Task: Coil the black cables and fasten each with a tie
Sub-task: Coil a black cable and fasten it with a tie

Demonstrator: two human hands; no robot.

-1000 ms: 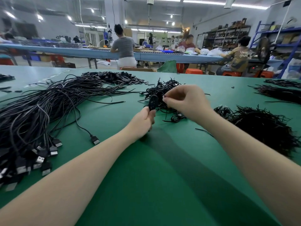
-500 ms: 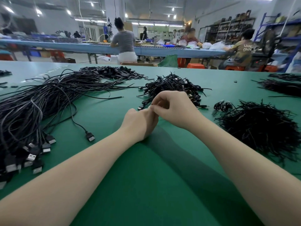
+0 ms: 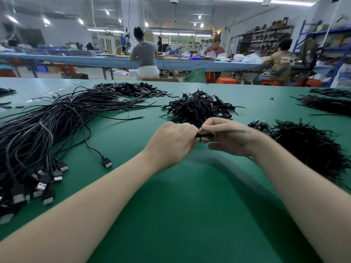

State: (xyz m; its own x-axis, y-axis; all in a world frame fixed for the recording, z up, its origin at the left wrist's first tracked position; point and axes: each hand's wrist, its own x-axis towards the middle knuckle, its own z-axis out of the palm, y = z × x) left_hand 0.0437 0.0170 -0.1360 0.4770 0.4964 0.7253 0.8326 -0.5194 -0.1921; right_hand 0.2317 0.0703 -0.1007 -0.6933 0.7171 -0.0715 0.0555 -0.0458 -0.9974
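I see both hands meeting over the middle of the green table (image 3: 190, 215). My left hand (image 3: 171, 143) has its fingers curled in around the end of a small black coiled cable (image 3: 206, 135), and my right hand (image 3: 228, 137) pinches the same bundle from the other side, fingers bent over it; a thin dark strand runs out along the right hand toward the wrist, and I cannot tell whether it is the tie or a cable end. The coil sits between the two hands, just above the table surface.

Just beyond the hands lies a heap of finished coils (image 3: 201, 107). To my left spreads a large bundle of loose black cables (image 3: 47, 126) with their USB plugs (image 3: 40, 186) clustered near the table edge; one plug (image 3: 107, 164) lies apart from the rest. To my right sits a bristly pile of black ties (image 3: 307, 147). A flat pile of dark pieces (image 3: 133, 89) rests at the far side.

I make out no bin or tray on this table; everything lies in open heaps.
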